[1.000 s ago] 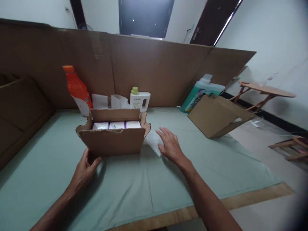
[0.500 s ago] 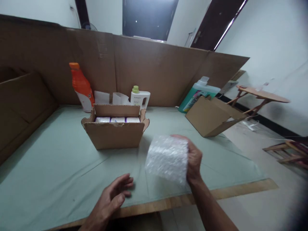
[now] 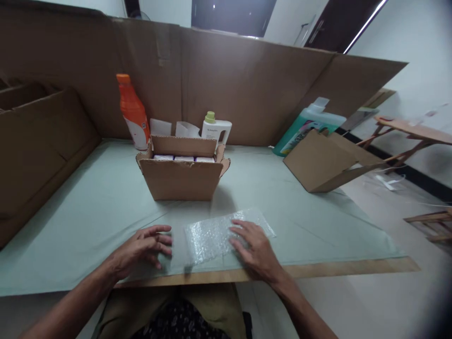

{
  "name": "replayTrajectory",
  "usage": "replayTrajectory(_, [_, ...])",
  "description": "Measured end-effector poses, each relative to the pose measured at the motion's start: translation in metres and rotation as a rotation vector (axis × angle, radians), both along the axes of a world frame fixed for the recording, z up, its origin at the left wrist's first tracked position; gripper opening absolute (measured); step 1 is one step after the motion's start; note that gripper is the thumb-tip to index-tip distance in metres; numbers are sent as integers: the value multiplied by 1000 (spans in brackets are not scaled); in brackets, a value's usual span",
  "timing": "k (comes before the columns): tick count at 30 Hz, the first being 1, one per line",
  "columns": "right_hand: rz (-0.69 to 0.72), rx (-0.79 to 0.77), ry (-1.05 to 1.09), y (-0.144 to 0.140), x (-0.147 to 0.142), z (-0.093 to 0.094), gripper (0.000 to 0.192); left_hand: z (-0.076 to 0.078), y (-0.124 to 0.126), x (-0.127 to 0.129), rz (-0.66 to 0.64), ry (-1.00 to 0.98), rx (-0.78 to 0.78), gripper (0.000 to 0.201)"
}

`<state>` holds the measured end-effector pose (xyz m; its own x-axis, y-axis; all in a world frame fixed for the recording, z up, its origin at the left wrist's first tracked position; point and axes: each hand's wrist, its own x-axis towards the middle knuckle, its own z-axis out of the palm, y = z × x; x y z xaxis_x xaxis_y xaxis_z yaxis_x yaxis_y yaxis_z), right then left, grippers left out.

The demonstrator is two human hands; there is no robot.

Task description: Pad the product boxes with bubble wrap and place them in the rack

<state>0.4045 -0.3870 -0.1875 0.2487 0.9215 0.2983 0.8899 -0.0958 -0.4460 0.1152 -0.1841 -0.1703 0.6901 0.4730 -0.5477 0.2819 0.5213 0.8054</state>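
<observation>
From the head view, here's the piece of bubble wrap (image 3: 206, 240), lying flat on the tabletop (image 3: 88, 230) near its front edge, in front of the carton (image 3: 181, 181), and my right hand (image 3: 252, 247) is laid over its right part, fingers spread, gripping nothing! My left hand (image 3: 146, 245) is just off its left end, fingers loosely parted and empty.

How will it handle? Feather-light, I'd judge, soft and floppy, a bit slippery where it shines; the bubbles could pop under a hard squeeze (whether it's one layer or folded, I can't make out). Best hold: a gentle pinch at the left edge and the right corner, so it doesn't sag.

And the count: one piece of wrap, two hands, one carton with its top unclosed and three white-topped packs (image 3: 184, 159) showing in a row inside. Behind it, two white pieces (image 3: 161, 127) side by side, plus one orange bottle (image 3: 133, 115) and one white bottle (image 3: 213, 129) with a green cap. Over on the right, one teal bottle (image 3: 294, 132) leaning, and one tilted cardboard box (image 3: 314, 162) in front of it!
</observation>
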Motion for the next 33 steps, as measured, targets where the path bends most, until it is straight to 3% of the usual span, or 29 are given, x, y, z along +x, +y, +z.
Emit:
replayTrajectory(4, [-459,-48,-165,-2,57,-16,41,-1,2,13,-49,152,252,76])
replayTrajectory(6, [-551,-121,-153,-6,73,-23,40,-11,0,23,-72,193,454,74])
replayTrajectory(8, [-507,-127,-78,-9,75,-26,31,-21,-1,31,-61,182,645,67])
replayTrajectory(10, [-438,-61,37,-9,63,-24,27,-25,1,32,-58,167,727,62])
replayTrajectory(13, [-404,52,205,-4,38,-15,26,-20,15,23,-52,212,745,65])
replayTrajectory(15, [-381,59,241,3,26,-11,23,-15,29,10,-44,282,840,67])
replayTrajectory(19, [-321,-13,40,19,23,-18,29,-15,58,-18,-115,657,1174,69])
replayTrajectory(21, [-345,29,-77,26,26,-22,38,-18,68,-26,-68,754,1304,72])
replayTrajectory(23, [-324,87,-96,36,29,-20,42,-19,77,-23,25,662,1325,79])
replayTrajectory(28, [-102,57,209,93,17,1,61,-16,94,26,168,198,1043,85])
replayTrajectory(30, [-88,26,328,118,12,8,60,-19,97,48,174,77,955,78])
replayTrajectory(33, [-149,24,407,140,16,10,47,-29,94,69,220,43,919,67])
